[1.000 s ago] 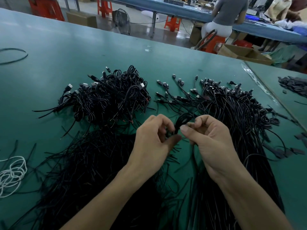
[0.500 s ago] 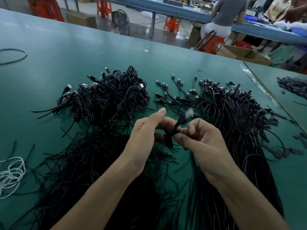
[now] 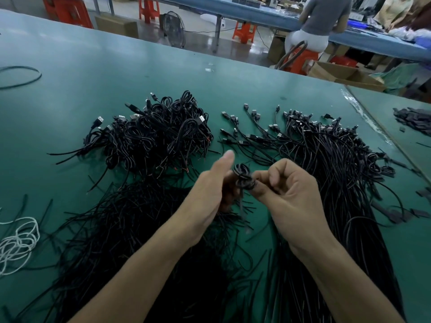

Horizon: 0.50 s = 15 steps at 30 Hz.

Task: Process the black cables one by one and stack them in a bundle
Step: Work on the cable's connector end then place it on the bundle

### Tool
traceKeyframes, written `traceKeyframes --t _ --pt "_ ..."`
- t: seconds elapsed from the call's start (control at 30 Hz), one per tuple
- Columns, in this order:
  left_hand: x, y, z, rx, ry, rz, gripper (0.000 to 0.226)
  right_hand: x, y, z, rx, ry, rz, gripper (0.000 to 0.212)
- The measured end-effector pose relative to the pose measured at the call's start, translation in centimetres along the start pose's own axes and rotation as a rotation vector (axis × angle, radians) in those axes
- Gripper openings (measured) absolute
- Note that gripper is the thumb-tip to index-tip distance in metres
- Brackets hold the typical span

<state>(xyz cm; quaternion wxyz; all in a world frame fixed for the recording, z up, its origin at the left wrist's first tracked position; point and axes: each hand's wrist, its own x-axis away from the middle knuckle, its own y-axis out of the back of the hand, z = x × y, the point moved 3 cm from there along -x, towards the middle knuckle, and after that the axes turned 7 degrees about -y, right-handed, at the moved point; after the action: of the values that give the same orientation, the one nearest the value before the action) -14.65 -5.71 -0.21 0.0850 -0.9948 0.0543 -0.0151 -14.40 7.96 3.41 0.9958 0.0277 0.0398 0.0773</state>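
Pinching the coiled cable [image 3: 243, 177] between them, right hand [image 3: 291, 197] and left hand [image 3: 210, 190] hold it upright; the coiled pile [image 3: 158, 134] lies ahead-left, nearer the left.

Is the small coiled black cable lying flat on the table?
No, the left hand and right hand hold the coiled cable up off the table.

I'm looking at a factory assembly floor. My long green worktable [image 3: 116, 66] is heaped with piles of black USB cables [image 3: 158, 136]. Beyond it runs a blue-topped bench [image 3: 251, 10] where seated workers [image 3: 324, 17] handle goods, with orange plastic stools [image 3: 243, 31], cardboard cartons [image 3: 345, 74] and a floor fan [image 3: 173, 29] on the bare polished floor [image 3: 200, 39].
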Motion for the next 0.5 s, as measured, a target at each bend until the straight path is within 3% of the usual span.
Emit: traceKeyframes --t 0.17,0.27,0.33,0.4,0.5 --pt "0.0 1.1 -0.9 -0.036 -0.187 0.093 0.024 0.1 0.0 -0.7 -0.191 -0.17 0.041 0.04" --pt "0.1 1.6 -1.8 -0.287 -0.271 0.171 0.017 0.1 0.5 -1.8 -0.354 -0.354 0.088 0.035" --pt "0.2 1.7 -2.3 -0.484 -0.324 0.19 0.015 -0.2 0.8 -2.5 -0.36 -0.369 0.075 0.035" --pt "0.1 2.3 -3.1 -0.601 -0.363 0.131 0.013 -1.0 1.6 -3.3 -0.093 -0.274 -0.019 0.026" --pt "-0.7 4.4 -4.6 -0.659 -0.402 -0.137 0.015 -2.8 4.2 -4.5 0.611 -0.153 -0.238 0.011"
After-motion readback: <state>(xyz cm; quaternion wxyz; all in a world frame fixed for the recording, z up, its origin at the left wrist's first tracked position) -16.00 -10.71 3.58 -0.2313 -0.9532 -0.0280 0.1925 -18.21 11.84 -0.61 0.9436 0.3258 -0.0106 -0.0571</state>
